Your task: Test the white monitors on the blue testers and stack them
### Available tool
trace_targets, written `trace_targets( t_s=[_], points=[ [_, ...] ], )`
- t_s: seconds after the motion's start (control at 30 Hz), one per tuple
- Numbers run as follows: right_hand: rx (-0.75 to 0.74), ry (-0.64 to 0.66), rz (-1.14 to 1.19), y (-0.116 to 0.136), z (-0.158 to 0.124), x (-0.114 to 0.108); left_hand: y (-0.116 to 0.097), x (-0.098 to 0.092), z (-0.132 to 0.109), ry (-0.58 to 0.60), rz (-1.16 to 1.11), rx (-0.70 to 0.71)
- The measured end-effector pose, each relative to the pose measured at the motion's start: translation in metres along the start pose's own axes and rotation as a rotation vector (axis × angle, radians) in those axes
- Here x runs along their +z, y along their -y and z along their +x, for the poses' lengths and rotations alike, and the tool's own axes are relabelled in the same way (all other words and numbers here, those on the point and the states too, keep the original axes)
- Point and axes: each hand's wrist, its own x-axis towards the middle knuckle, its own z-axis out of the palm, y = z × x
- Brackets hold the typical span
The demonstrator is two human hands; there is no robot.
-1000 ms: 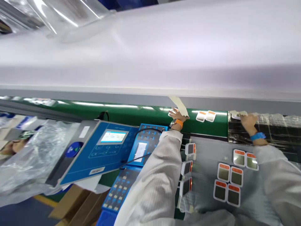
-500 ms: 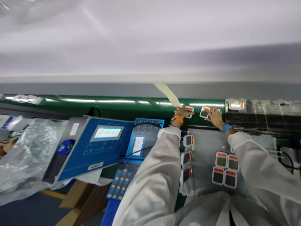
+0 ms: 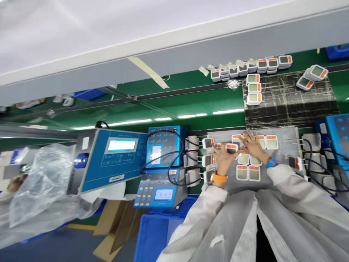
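- One crumpled plastic bag [image 3: 40, 185] lies at far left, beside a slanted blue control panel [image 3: 114, 171] with a lit screen.
- Two stacked blue keypad consoles [image 3: 160, 145] come next, trailing black cables towards three round fixtures [image 3: 192, 160].
- Three white-framed devices [image 3: 208, 160] sit in a column against those fixtures, at the left end of a grey surface [image 3: 286, 153].
- The left hand [image 3: 225, 160], orange band at the wrist, lies just right of that column, its fingers [image 3: 218, 154] spread wide, touching the devices with no grip visible.
- The right hand [image 3: 253, 145], blue band at the wrist, spreads its fingers [image 3: 247, 136] over a block of orange-tabbed square devices [image 3: 242, 172] on the surface, also apparently not gripping.
- Above the hands, three stacked devices [image 3: 253, 89] stand on a taped black patch [image 3: 289, 98] of the green conveyor belt [image 3: 191, 105], with a long row of devices [image 3: 245, 69] beyond.
- At far right, one device [image 3: 295, 163] sits against more cabled fixtures [image 3: 311, 142].
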Motion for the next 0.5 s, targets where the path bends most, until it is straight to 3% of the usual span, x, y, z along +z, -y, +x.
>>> trace_targets(
  t_s=[0.1, 0.23, 0.4, 0.5],
  points=[
    [0.145, -0.126, 0.069, -0.001, -0.027, -0.006, 0.017, 0.023, -0.022, 0.037, 0.086, -0.051],
    [0.374, -0.329, 0.152, -0.002, -0.092, -0.006, 0.021, 0.038, -0.029, 0.011, 0.216, -0.054],
    [0.453, -0.373, 0.080, -0.019, -0.178, -0.021, 0.016, 0.044, -0.028, -0.020, 0.306, -0.008],
    [0.543, -0.429, -0.048, -0.047, -0.192, -0.044, 0.011, 0.050, -0.035, 0.012, 0.360, 0.025]
  ],
)
